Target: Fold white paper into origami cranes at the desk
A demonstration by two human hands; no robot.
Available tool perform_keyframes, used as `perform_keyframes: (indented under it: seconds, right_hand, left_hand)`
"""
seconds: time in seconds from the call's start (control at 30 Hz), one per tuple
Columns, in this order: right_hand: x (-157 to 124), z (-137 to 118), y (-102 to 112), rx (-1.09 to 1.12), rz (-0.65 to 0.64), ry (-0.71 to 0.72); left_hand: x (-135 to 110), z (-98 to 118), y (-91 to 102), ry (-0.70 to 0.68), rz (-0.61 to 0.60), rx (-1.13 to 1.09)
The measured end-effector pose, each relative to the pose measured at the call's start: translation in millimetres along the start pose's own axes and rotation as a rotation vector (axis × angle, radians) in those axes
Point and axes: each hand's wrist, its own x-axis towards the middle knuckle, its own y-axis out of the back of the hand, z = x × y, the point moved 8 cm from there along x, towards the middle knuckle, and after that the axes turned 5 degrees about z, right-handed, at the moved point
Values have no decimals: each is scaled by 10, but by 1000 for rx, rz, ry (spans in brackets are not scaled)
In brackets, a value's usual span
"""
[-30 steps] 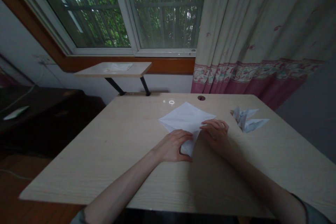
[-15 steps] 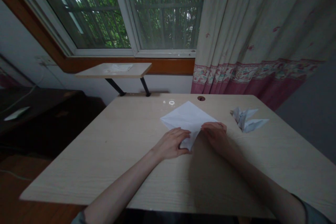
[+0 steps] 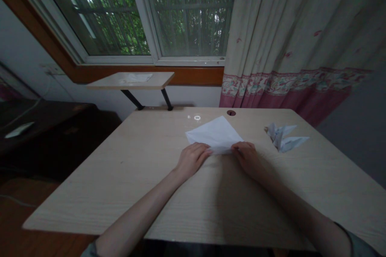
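Window (image 3: pixel 189 28) beside a floral curtain (image 3: pixel 283 28), dim pale wall (image 3: pixel 200 95) beneath.

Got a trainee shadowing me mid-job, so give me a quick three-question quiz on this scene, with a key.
1. Where on the white sheet are the left hand and right hand?
A) far corner
B) near side
C) both on the left corner
2. True or false: in the view, the folded paper shape lies to the right of the right hand.
3. Fill in the colour: the raised shelf has ____ supports.

Key: 1 B; 2 true; 3 black.
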Motion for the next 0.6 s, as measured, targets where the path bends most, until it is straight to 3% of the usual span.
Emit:
perform_keyframes:
  seconds: [0.37, 0.6]
  right_hand:
    - [20, -11, -67, -104, -151, -57]
    - [41, -82, -72, -29, -154, -20]
  left_hand:
    - [2, -265, 138, 285, 139, 152]
    - [-13, -263, 219, 274, 252, 152]
